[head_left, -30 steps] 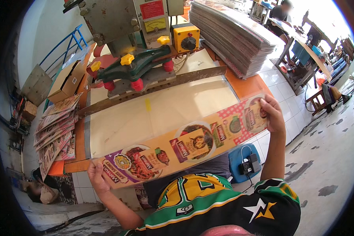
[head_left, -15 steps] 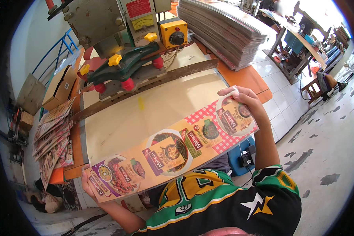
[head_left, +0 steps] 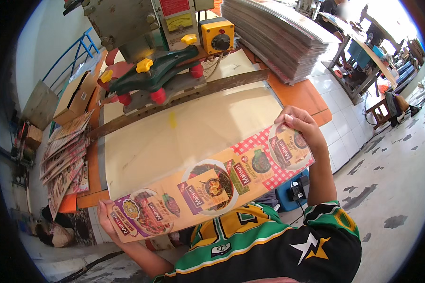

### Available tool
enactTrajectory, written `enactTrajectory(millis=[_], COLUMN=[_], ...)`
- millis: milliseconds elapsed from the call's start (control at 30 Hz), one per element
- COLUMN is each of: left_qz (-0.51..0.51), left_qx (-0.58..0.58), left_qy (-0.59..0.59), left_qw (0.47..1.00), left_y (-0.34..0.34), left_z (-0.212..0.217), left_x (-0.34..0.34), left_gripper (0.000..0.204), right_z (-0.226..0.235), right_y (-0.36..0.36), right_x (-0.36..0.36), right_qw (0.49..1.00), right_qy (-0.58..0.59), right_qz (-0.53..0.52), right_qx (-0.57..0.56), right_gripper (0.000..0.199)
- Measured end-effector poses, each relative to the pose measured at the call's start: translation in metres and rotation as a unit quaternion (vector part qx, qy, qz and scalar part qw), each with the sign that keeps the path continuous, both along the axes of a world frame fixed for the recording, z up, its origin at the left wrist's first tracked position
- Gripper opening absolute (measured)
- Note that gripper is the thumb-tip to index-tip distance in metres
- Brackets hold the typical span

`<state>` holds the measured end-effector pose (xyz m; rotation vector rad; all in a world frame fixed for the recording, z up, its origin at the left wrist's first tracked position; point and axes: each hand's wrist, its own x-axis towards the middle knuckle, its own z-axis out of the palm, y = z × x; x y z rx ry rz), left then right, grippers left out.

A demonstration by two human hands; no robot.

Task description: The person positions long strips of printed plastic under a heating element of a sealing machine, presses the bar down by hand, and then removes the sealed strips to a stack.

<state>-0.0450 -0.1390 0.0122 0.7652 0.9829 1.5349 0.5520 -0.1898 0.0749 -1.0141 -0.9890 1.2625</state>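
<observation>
A long printed sheet (head_left: pixel 224 158) with food pictures and a red checkered end stretches between my two hands, slanting up to the right. My left hand (head_left: pixel 107 221) grips its lower left end, thumb along the edge. At its upper right corner my right hand (head_left: pixel 301 123) is closed, fingers bent over the edge. Beyond the sheet lies a cream board (head_left: pixel 141 146) with a yellow mark. Across the board's far side runs a metal bar (head_left: pixel 184 101), below a press with a dark green arm (head_left: pixel 156 73), yellow knobs and red cylinders.
A tall stack of sheets (head_left: pixel 278 42) stands at the back right of the orange table (head_left: pixel 311 101). Printed pieces (head_left: pixel 63 165) pile up at the left, near a cardboard box (head_left: pixel 74 99). A yellow control box (head_left: pixel 217 37) sits by the press. Another person (head_left: pixel 329 8) is far off.
My right hand's fingers have folded further over the sheet's corner. The sheet sits slightly further right in view, and the whole scene has shifted a little the same way.
</observation>
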Motion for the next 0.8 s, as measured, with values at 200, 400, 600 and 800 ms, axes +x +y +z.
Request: enactTrajectory(millis=[200,400,600,800], left_qz=[-0.059,-0.053,-0.070,-0.104], left_qx=[-0.007,0.107,0.129,0.019], left_qy=[0.165,0.377,0.400,0.386], left_qw=[0.984,0.918,0.905,0.916], left_y=[0.016,0.060,0.079,0.079], left_z=[0.011,0.012,0.006,-0.028], left_x=[0.001,-0.057,-0.043,-0.038], left_gripper=[0.035,0.038,0.029,0.024], right_z=[-0.003,-0.009,-0.021,-0.064], right_y=[-0.002,0.008,0.014,0.016], right_x=[0.010,0.038,0.037,0.050], right_qw=[0.994,0.968,0.965,0.959], right_qy=[-0.109,-0.234,-0.246,-0.280], right_qz=[-0.025,-0.031,-0.038,-0.041], right_qx=[0.013,0.087,0.085,-0.014], right_gripper=[0.027,0.018,0.016,0.022])
